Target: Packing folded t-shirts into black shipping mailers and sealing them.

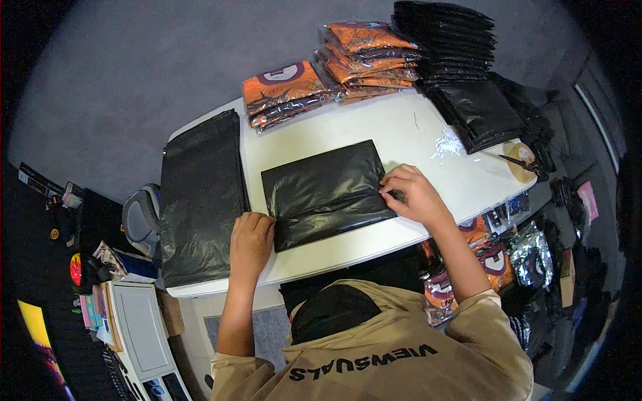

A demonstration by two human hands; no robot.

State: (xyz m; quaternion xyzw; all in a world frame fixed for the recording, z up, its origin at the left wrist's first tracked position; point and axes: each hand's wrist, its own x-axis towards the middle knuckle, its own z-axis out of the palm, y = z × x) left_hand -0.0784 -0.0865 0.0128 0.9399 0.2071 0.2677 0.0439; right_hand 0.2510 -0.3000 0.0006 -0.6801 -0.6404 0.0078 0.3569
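Note:
A black plastic mailing bag (326,195) lies flat on the white table (311,135), a crease running across it. My right hand (409,193) pinches its right edge between thumb and fingers. At the bag's lower left edge rests my left hand (252,238), its fingers bent and close together; whether they hold the edge is not plain. Left of that hand, a stack of larger flat black plastic bags (200,200) covers the table's left end.
Orange garments in clear bags (286,90) stand along the far edge, beside a taller pile of them (371,60). Black packages (444,40) are stacked at the far right. Scissors (521,163) lie on a tape roll (523,173), near white scraps (448,144).

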